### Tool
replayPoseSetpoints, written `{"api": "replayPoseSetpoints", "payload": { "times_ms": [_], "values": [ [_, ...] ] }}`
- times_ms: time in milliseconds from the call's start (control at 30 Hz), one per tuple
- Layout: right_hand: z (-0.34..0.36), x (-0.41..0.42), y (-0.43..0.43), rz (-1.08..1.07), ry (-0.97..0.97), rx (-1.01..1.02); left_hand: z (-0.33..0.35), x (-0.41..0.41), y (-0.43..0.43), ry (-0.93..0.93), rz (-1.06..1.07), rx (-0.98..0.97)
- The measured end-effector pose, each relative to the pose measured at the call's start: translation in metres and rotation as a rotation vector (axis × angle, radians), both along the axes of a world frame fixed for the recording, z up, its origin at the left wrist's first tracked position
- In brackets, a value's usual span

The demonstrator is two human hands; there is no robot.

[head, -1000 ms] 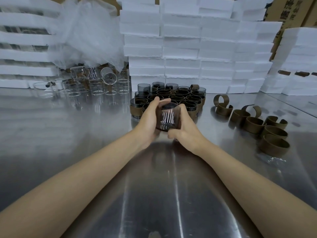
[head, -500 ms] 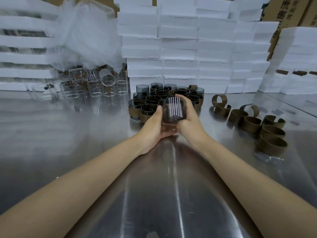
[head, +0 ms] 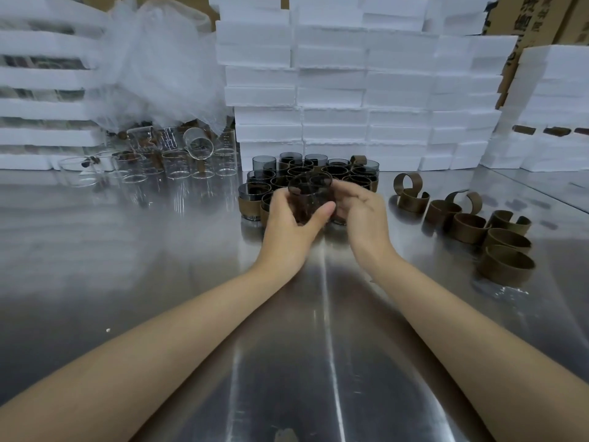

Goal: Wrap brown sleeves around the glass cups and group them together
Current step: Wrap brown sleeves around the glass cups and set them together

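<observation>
A dark smoked glass cup (head: 309, 196) is held upright just above the steel table, in front of the group. My left hand (head: 291, 224) grips it from the left with the thumb across its front. My right hand (head: 358, 210) has its fingers curled against the cup's right side. Whether a sleeve is on this cup is blurred. Behind my hands stands a packed group of dark cups with brown sleeves (head: 255, 204). Several loose brown sleeves (head: 468, 226) lie curled on the table to the right.
Clear glass cups (head: 178, 162) stand and lie at the back left under crumpled plastic wrap (head: 159, 65). Stacks of white foam boxes (head: 350, 90) wall off the back. The steel table (head: 127, 250) stretches toward me.
The cup has been turned from tilted to upright and carried forward, close to the group's front row. Both hands moved away from me with it.
</observation>
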State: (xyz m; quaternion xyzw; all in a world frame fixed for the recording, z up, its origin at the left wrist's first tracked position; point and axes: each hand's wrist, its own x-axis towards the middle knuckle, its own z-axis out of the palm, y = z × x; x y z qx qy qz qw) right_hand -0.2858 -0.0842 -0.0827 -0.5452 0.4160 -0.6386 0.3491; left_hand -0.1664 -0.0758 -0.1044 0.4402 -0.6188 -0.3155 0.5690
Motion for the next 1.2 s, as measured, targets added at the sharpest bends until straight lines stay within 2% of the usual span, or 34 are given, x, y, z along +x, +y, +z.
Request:
{"api": "replayPoseSetpoints", "payload": {
  "times_ms": [67, 133, 267, 400, 467, 533, 667, 767, 800, 867, 933, 1000, 1200],
  "values": [
    [0.005, 0.011, 0.002, 0.100, -0.155, 0.069, -0.001, 0.000, 0.001, -0.105, 0.082, -0.125],
    [0.003, 0.017, 0.006, 0.080, -0.143, 0.099, -0.003, 0.001, 0.002, -0.192, 0.080, -0.172],
    [0.006, 0.006, 0.010, 0.083, -0.180, 0.159, -0.001, -0.001, 0.007, -0.275, -0.072, -0.158],
    [0.015, -0.017, 0.009, 0.455, -0.211, 0.249, 0.002, -0.003, 0.015, -0.372, -0.213, -0.278],
    [0.015, -0.024, 0.009, 0.659, -0.261, 0.299, 0.002, -0.005, 0.020, -0.373, -0.297, -0.300],
    [0.014, -0.024, 0.009, 0.744, -0.287, 0.339, 0.002, -0.007, 0.023, -0.324, -0.360, -0.288],
    [0.010, -0.014, 0.006, 0.702, -0.271, 0.394, 0.003, -0.005, 0.021, -0.143, -0.355, -0.251],
    [0.005, -0.002, 0.004, 0.563, -0.295, 0.387, 0.001, -0.003, 0.015, -0.014, -0.289, -0.187],
    [0.003, 0.000, 0.003, 0.467, -0.234, 0.310, 0.001, -0.002, 0.013, 0.024, -0.234, -0.189],
    [-0.003, -0.001, 0.002, 0.270, 0.011, 0.094, 0.002, 0.001, 0.008, 0.074, -0.086, -0.200],
    [-0.010, 0.001, 0.004, 0.258, 0.269, -0.081, 0.003, 0.006, 0.001, 0.111, 0.002, -0.185],
    [-0.019, 0.006, 0.004, 0.283, 0.444, -0.157, 0.002, 0.009, -0.002, 0.085, 0.003, -0.161],
    [-0.020, 0.001, 0.000, 0.207, 0.371, -0.191, 0.004, 0.009, 0.000, 0.060, -0.027, -0.131]
  ]
}}
